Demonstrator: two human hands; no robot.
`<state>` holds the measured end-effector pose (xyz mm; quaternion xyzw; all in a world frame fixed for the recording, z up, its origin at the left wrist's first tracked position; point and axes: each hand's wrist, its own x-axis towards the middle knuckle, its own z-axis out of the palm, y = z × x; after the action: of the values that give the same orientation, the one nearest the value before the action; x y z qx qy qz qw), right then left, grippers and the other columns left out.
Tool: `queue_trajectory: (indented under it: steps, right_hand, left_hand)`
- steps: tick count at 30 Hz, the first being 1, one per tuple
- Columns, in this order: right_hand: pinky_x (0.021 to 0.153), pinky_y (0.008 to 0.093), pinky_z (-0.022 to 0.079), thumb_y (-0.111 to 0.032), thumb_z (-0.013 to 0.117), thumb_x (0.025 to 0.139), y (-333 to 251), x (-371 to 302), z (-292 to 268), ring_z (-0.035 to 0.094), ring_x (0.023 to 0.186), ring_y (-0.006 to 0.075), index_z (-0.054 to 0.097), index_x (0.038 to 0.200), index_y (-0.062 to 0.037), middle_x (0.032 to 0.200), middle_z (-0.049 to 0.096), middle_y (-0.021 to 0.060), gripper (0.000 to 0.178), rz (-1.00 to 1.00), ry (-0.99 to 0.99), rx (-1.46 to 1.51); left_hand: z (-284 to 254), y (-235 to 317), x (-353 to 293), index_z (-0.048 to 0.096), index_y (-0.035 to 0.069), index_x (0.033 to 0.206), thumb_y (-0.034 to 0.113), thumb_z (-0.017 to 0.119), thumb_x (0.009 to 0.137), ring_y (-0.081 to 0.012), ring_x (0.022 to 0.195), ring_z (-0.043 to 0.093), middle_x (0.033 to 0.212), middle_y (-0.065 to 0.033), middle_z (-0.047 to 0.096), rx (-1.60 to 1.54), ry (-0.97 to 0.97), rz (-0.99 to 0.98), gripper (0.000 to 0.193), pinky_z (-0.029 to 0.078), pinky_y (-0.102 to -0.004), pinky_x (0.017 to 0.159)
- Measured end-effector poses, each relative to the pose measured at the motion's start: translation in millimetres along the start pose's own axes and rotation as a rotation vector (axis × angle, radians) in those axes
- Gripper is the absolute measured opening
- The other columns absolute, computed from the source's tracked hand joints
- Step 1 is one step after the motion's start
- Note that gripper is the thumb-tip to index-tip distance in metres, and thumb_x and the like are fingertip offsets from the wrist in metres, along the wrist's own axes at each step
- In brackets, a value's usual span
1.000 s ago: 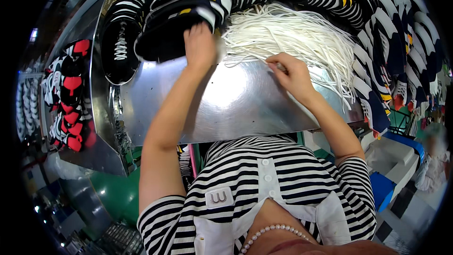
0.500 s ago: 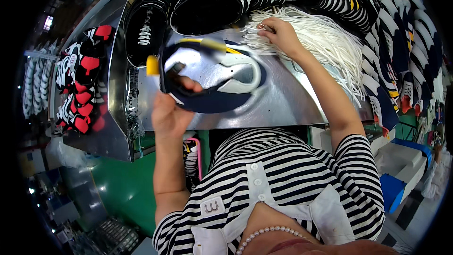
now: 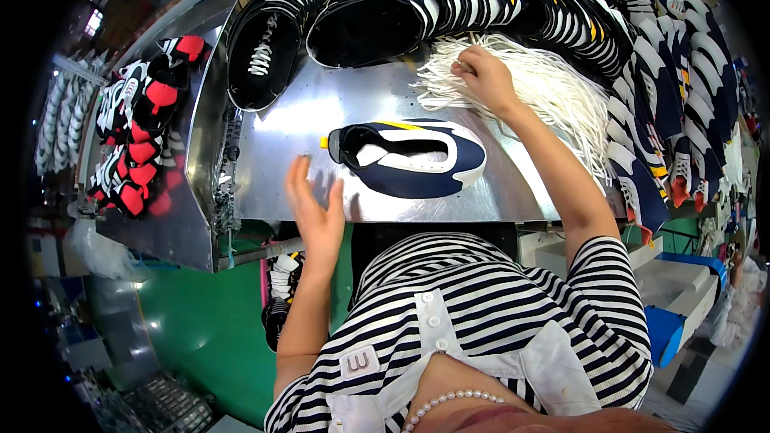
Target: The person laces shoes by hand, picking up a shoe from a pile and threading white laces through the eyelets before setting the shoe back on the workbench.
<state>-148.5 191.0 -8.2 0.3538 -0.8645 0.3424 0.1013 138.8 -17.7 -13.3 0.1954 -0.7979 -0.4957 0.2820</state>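
Note:
A navy and white shoe upper [image 3: 425,178] with yellow trim lies on the metal table, its opening upward and its heel to the left. No lace shows in it. My left hand [image 3: 315,207] is just left of the heel, apart from it, with its fingers spread and nothing held. Over a pile of white shoelaces [image 3: 553,84] at the back right, my right hand [image 3: 487,78] has its fingers pinched together. Whatever sits between those fingertips is too small to make out.
Nested rows of black shoe uppers [image 3: 365,28] curve along the table's back. Red, black and white uppers [image 3: 144,124] stand left, past a metal divider [image 3: 210,136]. More navy uppers [image 3: 638,168] hang at the right. The metal table [image 3: 273,192] ends close before my body.
The shoe upper, held raised in my left hand before, now lies on the table further right. My left hand has let go and opened. My right hand stays at the laces.

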Motion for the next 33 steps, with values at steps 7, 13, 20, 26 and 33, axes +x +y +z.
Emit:
queue_trajectory:
  steps: [7, 13, 20, 26, 33]
  right_hand:
    - [0.046, 0.0169, 0.031, -0.003, 0.061, 0.088, -146.4, -43.4, -188.1, 0.044, 0.052, 0.0019, 0.066, 0.096, -0.0052, 0.080, 0.067, -0.0001, 0.009, -0.197, 0.205, 1.036]
    - [0.048, 0.0222, 0.034, -0.007, 0.063, 0.090, -99.7, -148.6, -198.1, 0.047, 0.057, 0.0068, 0.061, 0.092, -0.0043, 0.088, 0.065, 0.0017, 0.004, -0.204, 0.256, 1.228]
    - [0.039, 0.0186, 0.026, -0.016, 0.063, 0.096, -77.5, -115.5, 4.4, 0.038, 0.044, 0.0023, 0.062, 0.097, -0.0036, 0.082, 0.067, 0.0038, 0.013, 0.831, -0.051, 1.321]
    - [0.038, 0.0192, 0.026, -0.019, 0.064, 0.094, -87.4, -104.8, 24.3, 0.040, 0.042, 0.0029, 0.064, 0.096, -0.0019, 0.078, 0.067, 0.0033, 0.017, 0.813, -0.019, 1.211]
    - [0.051, 0.0189, 0.038, -0.018, 0.065, 0.092, -91.6, -93.7, -13.1, 0.051, 0.056, 0.0029, 0.066, 0.094, -0.0025, 0.076, 0.069, 0.0036, 0.015, 0.695, -0.072, 1.232]
  left_hand:
    - [16.1, 70.4, 31.2, 0.064, 0.002, 0.105, 0.012, 0.074, 0.081, -0.0322, 0.099, 0.059, 0.107, -0.0121, 0.064, 0.553, -0.342, 0.621, 0.028, 0.045, -0.0424, 0.086]
    - [27.9, 52.5, 47.9, 0.065, 0.002, 0.109, 0.021, 0.067, 0.090, -0.0356, 0.078, 0.064, 0.087, -0.0143, 0.067, 0.633, -0.489, 0.550, 0.026, 0.050, -0.0416, 0.069]
    - [33.2, 30.1, 92.9, 0.062, 0.000, 0.116, 0.036, 0.061, 0.096, -0.0309, 0.071, 0.067, 0.084, -0.0172, 0.071, 0.457, -0.956, -0.046, 0.041, 0.051, -0.0402, 0.065]
    - [82.4, 29.9, 112.5, 0.053, -0.005, 0.130, 0.061, 0.044, 0.098, -0.0194, 0.120, 0.054, 0.128, -0.0131, 0.060, -0.285, -1.184, -0.947, 0.074, 0.041, -0.0279, 0.104]
    - [94.3, 47.2, 68.5, 0.050, -0.007, 0.130, 0.043, 0.050, 0.101, -0.0233, 0.117, 0.056, 0.122, -0.0167, 0.060, -0.670, -0.732, -0.846, 0.058, 0.039, -0.0345, 0.107]
